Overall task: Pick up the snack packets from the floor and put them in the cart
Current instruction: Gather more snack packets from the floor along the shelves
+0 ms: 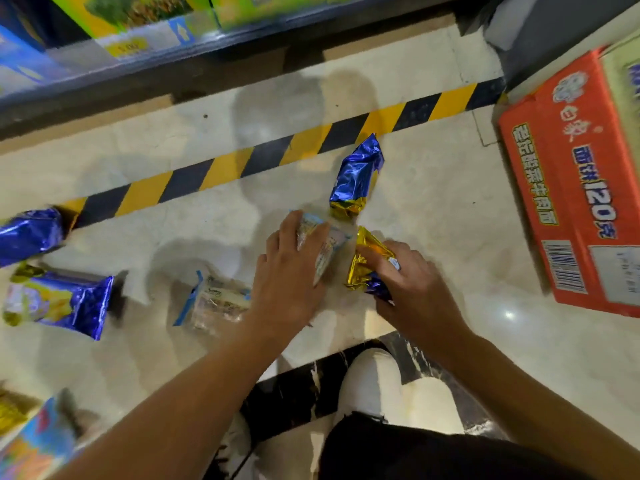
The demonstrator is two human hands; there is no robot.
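While the left hand (294,271) is curling over a pale clear packet (325,247) and the right hand (412,282) is gripping a gold-and-blue packet (367,268), a blue foil packet (356,178) is lying just beyond both, lengthwise away from the person, nearer the right hand.

Pale glossy floor (433,209) tiles catch a small glint of overhead light — a yellow-and-black hazard stripe (263,157) runs diagonally before a dark shelf (145,60) base. An orange printed carton (568,188) sits at right.
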